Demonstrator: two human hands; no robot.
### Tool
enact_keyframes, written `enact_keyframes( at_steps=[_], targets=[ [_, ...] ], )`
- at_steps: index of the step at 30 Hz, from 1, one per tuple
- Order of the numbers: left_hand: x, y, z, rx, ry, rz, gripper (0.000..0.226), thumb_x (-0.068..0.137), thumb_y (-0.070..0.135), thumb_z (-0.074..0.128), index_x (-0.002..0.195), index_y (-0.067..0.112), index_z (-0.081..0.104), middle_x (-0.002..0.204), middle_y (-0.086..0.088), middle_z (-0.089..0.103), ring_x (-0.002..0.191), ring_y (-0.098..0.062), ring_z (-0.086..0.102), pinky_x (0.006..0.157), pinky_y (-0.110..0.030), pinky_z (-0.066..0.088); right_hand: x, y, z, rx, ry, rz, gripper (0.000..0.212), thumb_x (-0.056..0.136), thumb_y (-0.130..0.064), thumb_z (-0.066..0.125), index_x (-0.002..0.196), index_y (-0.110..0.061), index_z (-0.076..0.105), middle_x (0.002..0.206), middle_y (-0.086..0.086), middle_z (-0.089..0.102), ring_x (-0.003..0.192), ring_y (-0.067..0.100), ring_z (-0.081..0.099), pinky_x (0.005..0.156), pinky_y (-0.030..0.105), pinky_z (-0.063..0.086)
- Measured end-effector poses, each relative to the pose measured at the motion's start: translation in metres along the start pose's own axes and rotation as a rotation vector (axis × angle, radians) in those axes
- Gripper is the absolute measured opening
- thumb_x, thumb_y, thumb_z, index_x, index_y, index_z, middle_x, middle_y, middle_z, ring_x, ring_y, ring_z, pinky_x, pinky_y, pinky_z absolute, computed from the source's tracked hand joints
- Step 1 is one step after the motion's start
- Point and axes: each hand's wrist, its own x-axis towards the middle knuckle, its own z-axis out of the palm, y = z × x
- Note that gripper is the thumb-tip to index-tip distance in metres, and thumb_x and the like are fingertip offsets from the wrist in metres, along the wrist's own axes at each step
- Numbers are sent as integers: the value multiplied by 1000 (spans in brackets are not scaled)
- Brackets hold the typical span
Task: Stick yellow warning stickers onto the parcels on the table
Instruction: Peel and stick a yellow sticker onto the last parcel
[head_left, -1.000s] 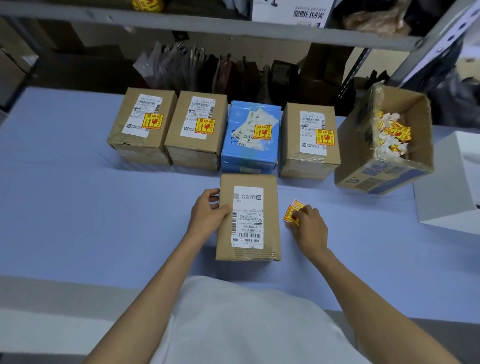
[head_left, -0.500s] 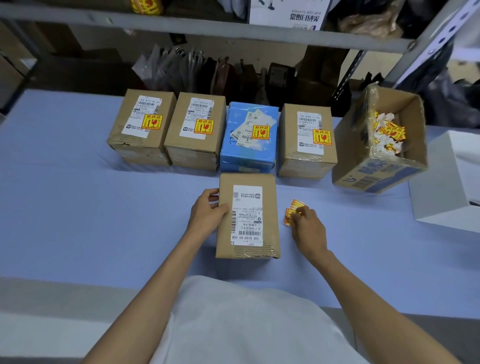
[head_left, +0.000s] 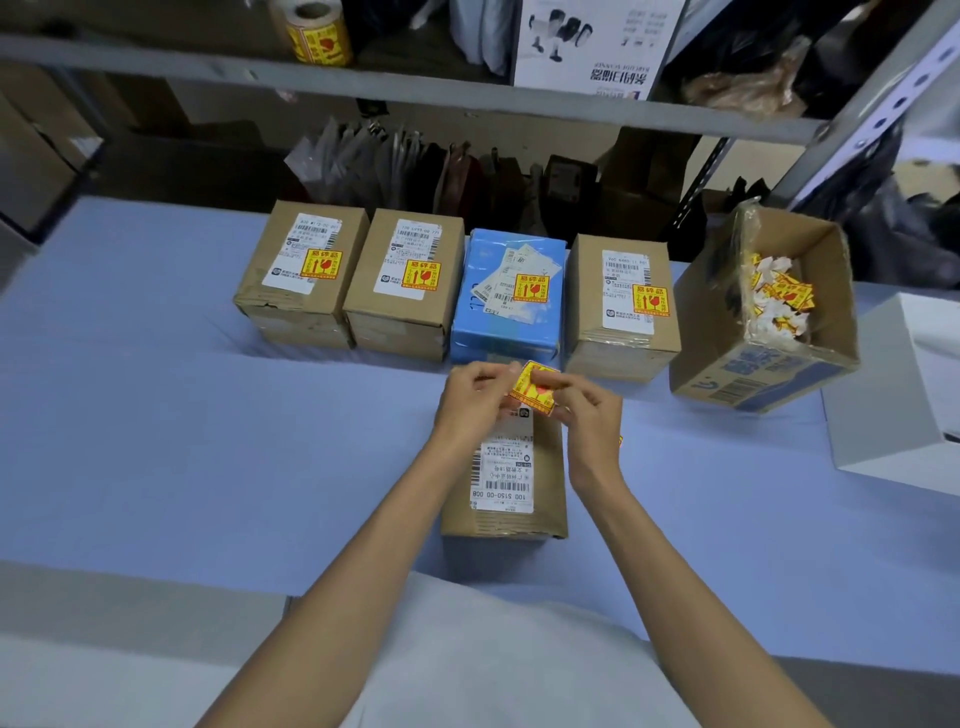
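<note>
A brown parcel (head_left: 545, 493) with a white shipping label lies in front of me on the blue table (head_left: 208, 441). Above its far end both hands hold one yellow warning sticker (head_left: 532, 388). My left hand (head_left: 475, 400) pinches the sticker's left edge and my right hand (head_left: 589, 410) pinches its right side. Behind stands a row of parcels, each bearing a yellow sticker: two brown ones (head_left: 298, 280) (head_left: 405, 291), a blue one (head_left: 511, 301) and another brown one (head_left: 623, 306).
An open cardboard box (head_left: 769, 364) at the right holds several yellow stickers and white backing scraps. A white box (head_left: 898, 395) sits at the far right. A metal shelf (head_left: 415, 88) overhangs the back, with a sticker roll (head_left: 317, 34) on it.
My right hand lifted the sticker from the table beside the parcel. My left hand let go of the parcel's side and came up to pinch the sticker too.
</note>
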Motion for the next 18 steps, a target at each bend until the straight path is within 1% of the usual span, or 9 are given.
enact_keyframes(
  at_steps=[2,3,4,5,7,9,11,14,18],
  targets=[
    [-2,-4,-2,-36,8,38,17,88,13,66,104,8,65,98,-10,68,89,-19,66,70,-20,54,-5,-2,4,11,-7,35,21,80,-2,62,82,-16,77,86,3,74,84,16,67,77,30,53],
    [-2,-8,-4,-51,0,38,17,87,8,66,103,8,65,95,-9,66,89,-20,64,68,-19,54,-7,-1,4,-26,-18,21,21,80,2,66,87,-14,75,88,1,73,81,13,67,76,29,53],
    [-2,-12,-6,-59,-12,29,16,86,6,66,102,10,64,93,-8,65,88,-21,64,68,-20,53,-9,1,4,-62,-30,6,25,78,6,67,93,-14,74,91,0,73,80,11,67,75,28,55],
    [-2,-16,-8,-52,-18,17,15,86,6,67,99,13,64,91,-6,64,88,-21,63,69,-22,52,-10,3,4,-93,-25,-5,31,77,8,69,99,-14,71,95,1,72,80,12,67,74,28,56],
    [-1,-22,-12,-10,-15,15,15,87,9,66,95,21,63,89,-3,62,89,-22,64,71,-26,53,-9,5,3,-124,30,0,38,74,8,72,103,-17,69,96,4,70,82,17,67,73,30,58],
    [-2,-24,-14,18,-5,26,17,88,10,65,90,26,63,86,0,60,89,-21,65,73,-26,54,-7,5,2,-105,73,36,37,73,6,75,100,-18,69,92,8,68,87,23,67,74,34,59],
    [-3,-25,-17,11,-3,34,17,88,9,65,88,26,63,83,0,59,85,-19,64,72,-27,54,-6,5,1,-88,65,56,31,73,5,76,92,-19,70,86,6,69,88,27,69,77,35,60],
    [-2,-25,-21,22,-12,39,14,87,12,66,88,25,64,85,-2,61,84,-20,65,76,-32,56,-8,3,1,-60,43,74,27,73,6,75,85,-19,70,78,3,67,81,24,69,71,26,60],
    [-2,-27,-22,38,-5,41,9,86,15,68,88,24,65,88,-3,64,87,-21,67,76,-32,57,-8,2,2,-52,40,80,26,74,6,74,87,-16,70,80,3,66,82,20,68,66,20,58]
  ],
)
